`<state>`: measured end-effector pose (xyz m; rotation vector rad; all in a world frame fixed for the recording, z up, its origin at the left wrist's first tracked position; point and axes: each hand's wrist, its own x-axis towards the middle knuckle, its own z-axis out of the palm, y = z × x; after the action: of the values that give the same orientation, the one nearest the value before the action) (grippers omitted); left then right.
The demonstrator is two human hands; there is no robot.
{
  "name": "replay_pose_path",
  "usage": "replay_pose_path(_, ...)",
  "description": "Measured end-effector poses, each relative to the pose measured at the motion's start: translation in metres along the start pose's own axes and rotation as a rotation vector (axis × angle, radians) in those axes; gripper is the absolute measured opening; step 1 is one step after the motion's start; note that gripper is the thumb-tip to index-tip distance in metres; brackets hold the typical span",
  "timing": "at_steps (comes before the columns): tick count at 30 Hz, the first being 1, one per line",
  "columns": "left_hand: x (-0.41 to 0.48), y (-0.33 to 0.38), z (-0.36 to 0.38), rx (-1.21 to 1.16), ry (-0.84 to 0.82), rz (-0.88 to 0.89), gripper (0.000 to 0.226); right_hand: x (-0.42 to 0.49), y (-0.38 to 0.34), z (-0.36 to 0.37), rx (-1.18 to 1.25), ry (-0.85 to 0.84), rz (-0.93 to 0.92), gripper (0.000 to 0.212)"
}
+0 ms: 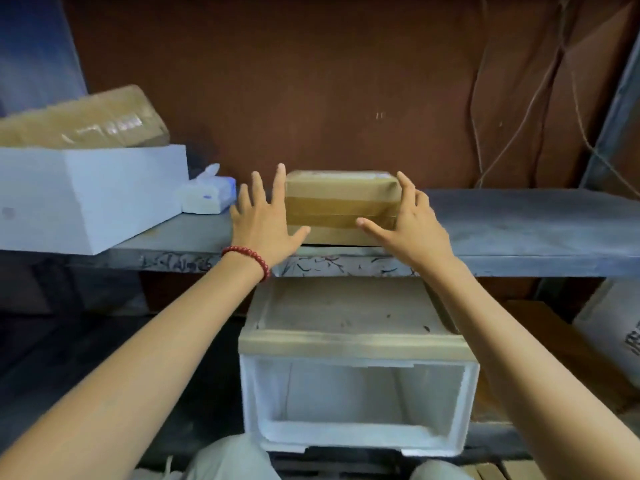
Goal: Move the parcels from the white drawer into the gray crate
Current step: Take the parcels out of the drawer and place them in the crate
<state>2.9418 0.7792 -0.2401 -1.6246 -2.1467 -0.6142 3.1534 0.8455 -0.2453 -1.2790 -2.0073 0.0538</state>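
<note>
both hands (266, 220) (408, 223) flank parcel (341, 206) on shelf (519, 220).

We can read no text anywhere. The white box (620, 327) at the right edge carries dark printed characters, cut off and too blurred to make out. The shelf's front edge (346, 265) shows dark scribbled marks, none legible. The tissue pack (207, 197) bears a small blue mark, unreadable.

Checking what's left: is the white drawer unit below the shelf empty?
Looks empty: through the drawer's clear front only bare white walls show. Its back corners are hidden.
</note>
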Motion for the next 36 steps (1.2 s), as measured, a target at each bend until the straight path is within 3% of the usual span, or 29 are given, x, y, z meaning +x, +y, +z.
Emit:
replay_pose_path(3,0.013,-0.007,0.004,-0.326,-0.119,-0.094,0.105,0.013,-0.007,0.0,0.091,-0.044,0.046,0.098)
replay_pose_path(6,0.015,-0.003,0.008,-0.521,-0.129,-0.037,0.097,0.017,-0.008,-0.003,0.202,-0.075,0.059,0.093)
replay_pose_path(12,0.003,0.01,-0.002,-0.73,0.193,-0.013,0.073,-0.002,-0.007,-0.027,0.339,0.037,0.02,0.08)
replay_pose_path(18,-0.049,0.027,-0.025,-0.756,0.475,-0.057,0.071,-0.054,-0.017,-0.041,0.484,0.159,-0.086,0.073)
replay_pose_path(28,-0.16,0.024,-0.018,-0.806,0.623,-0.069,0.075,-0.159,-0.022,-0.023,0.663,0.236,-0.09,0.067)
replay_pose_path(36,-0.26,0.049,0.018,-1.089,0.596,-0.182,0.074,-0.249,-0.009,-0.005,0.96,0.397,0.085,0.035)
